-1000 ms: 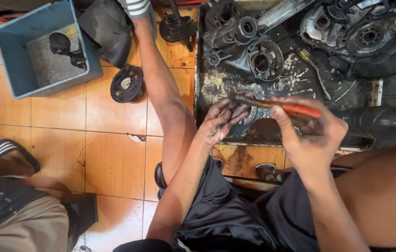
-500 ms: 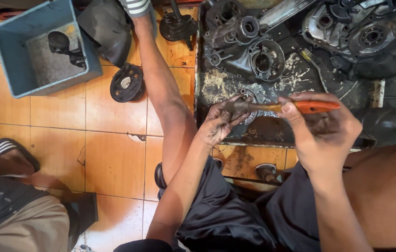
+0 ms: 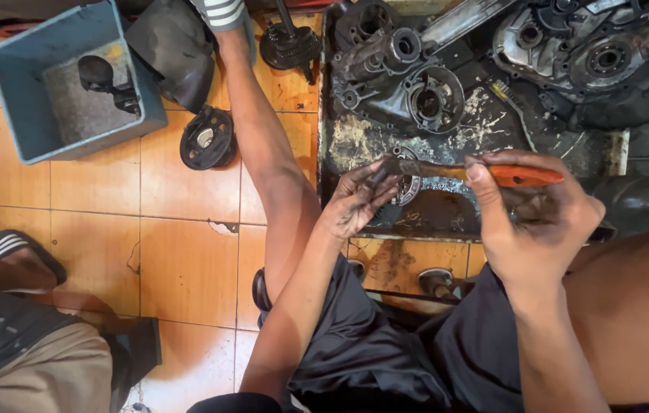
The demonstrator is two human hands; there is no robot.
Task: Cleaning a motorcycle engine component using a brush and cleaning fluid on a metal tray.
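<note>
Orange-handled brush [image 3: 493,173] is held level across the near edge of a dark metal tray [image 3: 328,115], which lies on the tiled floor [image 3: 95,229] at about one o'clock from the middle of the view. The tray is filled with greasy engine parts: a large crankcase half [image 3: 600,61] at its two o'clock end, and a smaller round housing [image 3: 435,99] near its middle. A blue plastic bin [image 3: 11,92] is seen at ten o'clock, with a small black part [image 3: 102,80] lying in it. Between bin and tray, a black round part [image 3: 206,139] rests on the floor. The right hand [image 3: 539,218] is closed around the brush handle, its grip pinching the orange shaft. The left hand [image 3: 355,200], coated in oil, is curled at the brush's bristle end over a small round bearing [image 3: 407,187]; whether that piece is actually pinched cannot be told. A sandalled foot [image 3: 22,252] of another person is seen at eight o'clock.
</note>
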